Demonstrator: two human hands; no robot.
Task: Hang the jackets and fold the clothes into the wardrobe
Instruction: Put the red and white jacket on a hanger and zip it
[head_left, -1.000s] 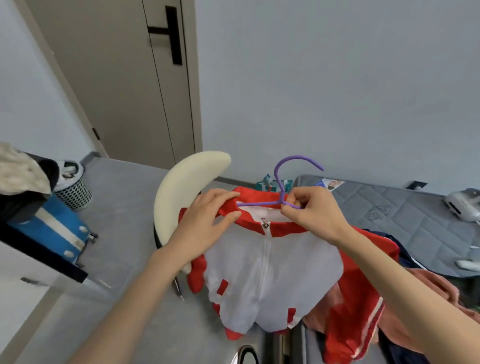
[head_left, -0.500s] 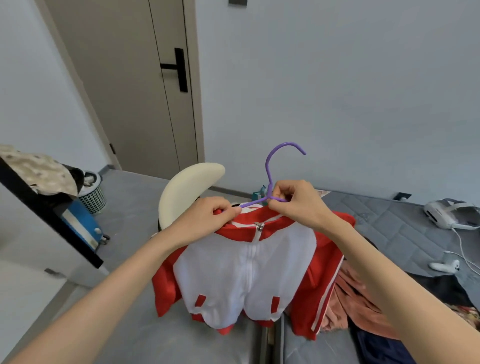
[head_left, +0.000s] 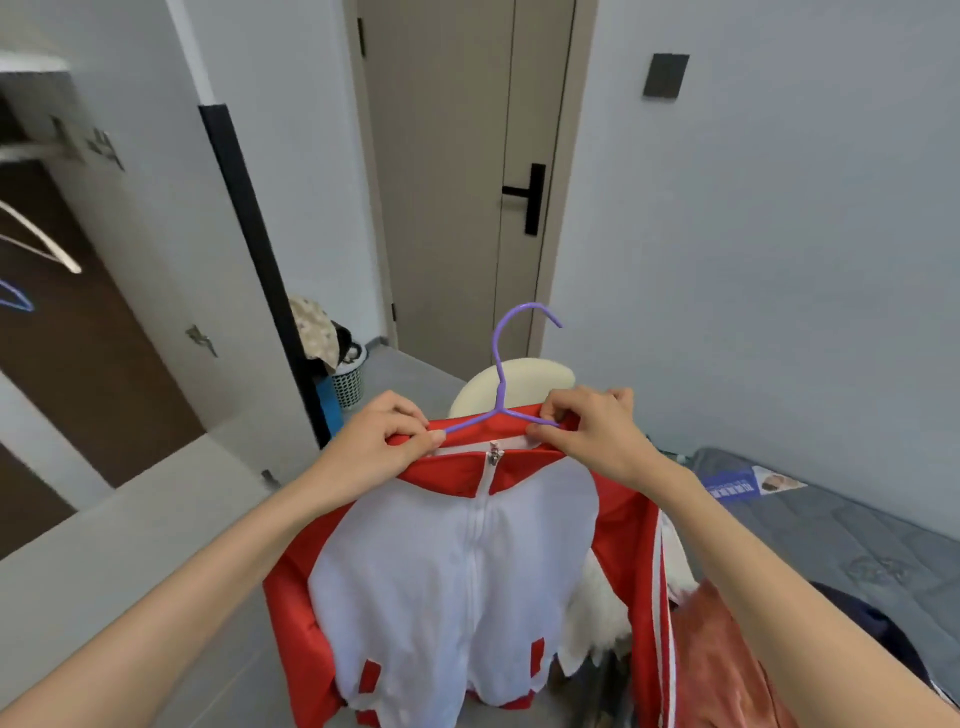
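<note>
- A person's view down their own two bare arms, which reach forward and hold a jacket (head_left: 452, 571) up in mid-air, in front of their body
- The jacket has a white front, red sleeves and a red collar, and its zip is closed up to the neck; it hangs straight down from the collar
- A purple hanger (head_left: 500, 387) sits inside the neck of the jacket, its hook standing upright above the collar
- The left hand (head_left: 387, 434) is curled closed, pinching the left side of the collar together with the hanger's arm
- The right hand (head_left: 592, 426) is likewise closed, thumb and fingers pinching the right side of the collar and the hanger's other arm
- At the far left stands the open wardrobe (head_left: 67, 353), dark inside, with a pale hanger (head_left: 47, 244) blurred in it; the jacket is well apart from it
- Behind the jacket is the cream back of a chair (head_left: 535, 374), and beyond that a closed beige door (head_left: 441, 182) with a black handle (head_left: 531, 198)
- To the right lies a grey mattress (head_left: 857, 545), with a salmon-coloured garment (head_left: 717, 654) heaped at its near edge
- A mesh bin (head_left: 348, 383) stands on the floor by the door
</note>
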